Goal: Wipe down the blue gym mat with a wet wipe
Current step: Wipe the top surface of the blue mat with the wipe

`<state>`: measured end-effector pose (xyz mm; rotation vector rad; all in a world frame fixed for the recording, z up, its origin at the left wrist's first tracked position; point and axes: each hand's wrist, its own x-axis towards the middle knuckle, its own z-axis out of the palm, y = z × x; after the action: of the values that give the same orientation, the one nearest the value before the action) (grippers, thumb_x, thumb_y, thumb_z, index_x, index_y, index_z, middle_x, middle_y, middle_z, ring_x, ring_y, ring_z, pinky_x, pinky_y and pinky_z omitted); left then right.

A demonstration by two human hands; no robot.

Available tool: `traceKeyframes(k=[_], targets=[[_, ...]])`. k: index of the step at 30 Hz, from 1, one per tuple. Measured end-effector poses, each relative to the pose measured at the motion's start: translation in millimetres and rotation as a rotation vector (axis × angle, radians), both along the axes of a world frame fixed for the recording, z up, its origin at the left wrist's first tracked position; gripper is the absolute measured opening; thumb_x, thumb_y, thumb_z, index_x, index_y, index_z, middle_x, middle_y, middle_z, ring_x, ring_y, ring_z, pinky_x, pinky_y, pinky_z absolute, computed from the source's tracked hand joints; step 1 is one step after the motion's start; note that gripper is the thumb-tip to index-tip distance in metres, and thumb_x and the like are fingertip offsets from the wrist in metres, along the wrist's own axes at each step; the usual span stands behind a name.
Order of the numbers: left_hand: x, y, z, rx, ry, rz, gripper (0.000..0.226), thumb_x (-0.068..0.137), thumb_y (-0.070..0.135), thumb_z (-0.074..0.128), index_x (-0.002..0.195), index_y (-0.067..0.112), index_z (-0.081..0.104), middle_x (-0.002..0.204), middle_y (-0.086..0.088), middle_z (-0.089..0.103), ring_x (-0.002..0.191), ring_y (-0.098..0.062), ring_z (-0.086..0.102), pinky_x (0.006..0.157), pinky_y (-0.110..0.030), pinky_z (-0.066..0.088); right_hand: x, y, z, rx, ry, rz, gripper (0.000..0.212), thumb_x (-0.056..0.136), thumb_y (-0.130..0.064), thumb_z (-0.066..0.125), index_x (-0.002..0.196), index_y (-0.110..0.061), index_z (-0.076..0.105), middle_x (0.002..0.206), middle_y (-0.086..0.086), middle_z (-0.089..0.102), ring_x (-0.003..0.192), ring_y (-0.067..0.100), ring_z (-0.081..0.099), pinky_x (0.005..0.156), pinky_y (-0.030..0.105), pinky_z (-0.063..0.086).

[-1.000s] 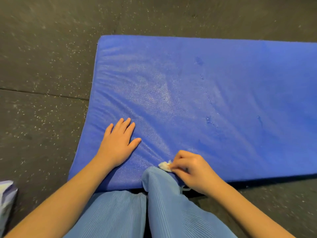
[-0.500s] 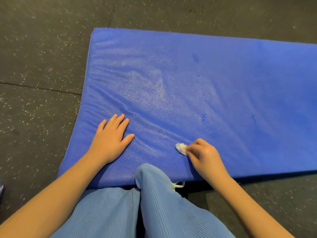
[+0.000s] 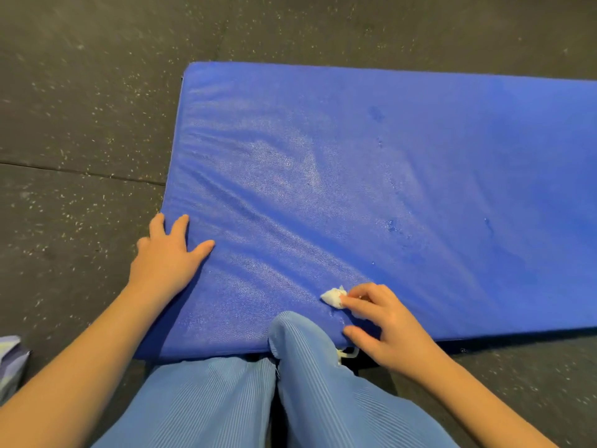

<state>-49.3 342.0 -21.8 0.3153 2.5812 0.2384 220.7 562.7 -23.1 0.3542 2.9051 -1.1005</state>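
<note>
While the left hand (image 3: 166,258) lies flat on the mat (image 3: 355,150) at 8 o'clock, probably to steady it, the right hand (image 3: 387,321) keeps a narrow grip on the balled wipe (image 3: 332,296). The wipe touches the mat near 6 o'clock.

blue mat (image 3: 403,163): leaves the shot right of the fingers (image 3: 360,306) of the right hand (image 3: 392,331) | wet wipe (image 3: 333,296): only a crumpled tip shows past those fingers | mat's near edge: under a trouser knee (image 3: 300,344) just left of them | pale object (image 3: 11,363): cut off well left of the left hand (image 3: 166,258), can't name it
</note>
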Motion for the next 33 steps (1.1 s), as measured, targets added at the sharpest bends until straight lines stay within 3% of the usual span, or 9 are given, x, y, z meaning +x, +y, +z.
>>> traceKeyframes(k=[5, 10, 16, 21, 26, 30, 33], targets=[[-5, -4, 0, -0.028, -0.025, 0.066, 0.085, 0.079, 0.073, 0.051, 0.149, 0.033, 0.022, 0.139, -0.02, 0.027, 0.113, -0.048, 0.046, 0.092, -0.05, 0.044, 0, 16, 14, 0.147, -0.077, 0.244, 0.067, 0.074, -0.048, 0.064, 0.133, -0.027, 0.043, 0.125, -0.009, 0.043, 0.11, 0.012, 0.043, 0.085, 0.023, 0.045], [-10, -6, 1, 0.062, -0.01, 0.083, 0.085, 0.075, 0.072, 0.058, 0.145, 0.034, 0.029, 0.132, -0.016, 0.028, 0.109, -0.046, 0.048, 0.089, -0.049, 0.045, -4, 11, 11, 0.336, -0.094, 0.331, 0.087, 0.056, -0.026, 0.078, 0.134, -0.016, 0.041, 0.123, -0.001, 0.042, 0.105, 0.019, 0.044, 0.076, 0.024, 0.049], [-31, -7, 10, 0.103, 0.097, 0.068, 0.082, 0.076, 0.068, 0.062, 0.144, 0.03, 0.034, 0.129, -0.017, 0.03, 0.104, -0.046, 0.05, 0.09, -0.047, 0.044, -28, 7, 13, 0.34, -0.03, 0.339, 0.071, 0.058, -0.027, 0.064, 0.126, -0.015, 0.048, 0.111, 0.0, 0.046, 0.092, 0.018, 0.043, 0.06, 0.02, 0.043], [-72, -22, 28, 0.122, 0.173, 0.111, 0.08, 0.078, 0.062, 0.065, 0.145, 0.028, 0.037, 0.131, -0.018, 0.03, 0.108, -0.046, 0.05, 0.096, -0.049, 0.042, -72, -10, 22, 0.204, 0.061, 0.322, 0.069, 0.061, -0.015, 0.066, 0.128, -0.022, 0.05, 0.103, 0.001, 0.055, 0.087, 0.018, 0.048, 0.066, 0.022, 0.041], [-98, -61, 38, 0.092, 0.195, 0.179, 0.081, 0.079, 0.059, 0.066, 0.146, 0.026, 0.037, 0.132, -0.016, 0.03, 0.11, -0.042, 0.049, 0.096, -0.049, 0.04, -112, -44, 28, 0.107, 0.092, 0.417, 0.069, 0.059, -0.019, 0.061, 0.125, -0.03, 0.044, 0.097, 0.003, 0.059, 0.079, 0.022, 0.054, 0.064, 0.022, 0.042], [-104, -82, 36, 0.043, 0.205, 0.22, 0.073, 0.086, 0.054, 0.062, 0.147, 0.022, 0.036, 0.133, -0.017, 0.03, 0.114, -0.039, 0.045, 0.097, -0.049, 0.039, -129, -66, 18, 0.045, 0.058, 0.475, 0.068, 0.058, -0.014, 0.064, 0.126, -0.02, 0.057, 0.095, 0.006, 0.058, 0.077, 0.024, 0.052, 0.062, 0.032, 0.051], [-92, -85, 17, -0.025, 0.205, 0.197, 0.056, 0.095, 0.044, 0.053, 0.141, 0.014, 0.041, 0.138, -0.02, 0.03, 0.123, -0.041, 0.036, 0.104, -0.051, 0.034, -131, -70, 9, 0.042, 0.016, 0.475, 0.069, 0.061, -0.013, 0.063, 0.129, -0.019, 0.057, 0.098, 0.006, 0.056, 0.082, 0.025, 0.052, 0.064, 0.039, 0.053]])
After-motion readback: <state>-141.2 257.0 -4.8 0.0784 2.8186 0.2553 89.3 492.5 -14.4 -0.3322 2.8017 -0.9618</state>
